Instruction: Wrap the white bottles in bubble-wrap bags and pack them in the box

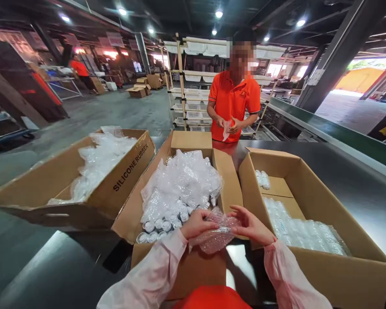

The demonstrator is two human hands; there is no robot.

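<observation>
A clear bubble wrap bag [214, 241] is between my two hands, above the near edge of the middle carton. My left hand [197, 224] grips its left side, thumb on top. My right hand [251, 225] holds the right side between thumb and curved fingers. Something shiny shows at the bag's upper part, but I cannot make out what it is. Beyond my hands, the middle carton [228, 180] holds a heap of bubble wrap bags [183, 178] over several small containers with silvery round ends [166, 225].
At right, an open carton [328, 201] holds rows of bubble-wrapped items [304, 231]. Another carton [116, 171] at left contains more bubble wrap. Across the dark table [350, 184], a co-worker [234, 103] in orange handles a piece of wrap. A shelf rack [182, 81] stands behind.
</observation>
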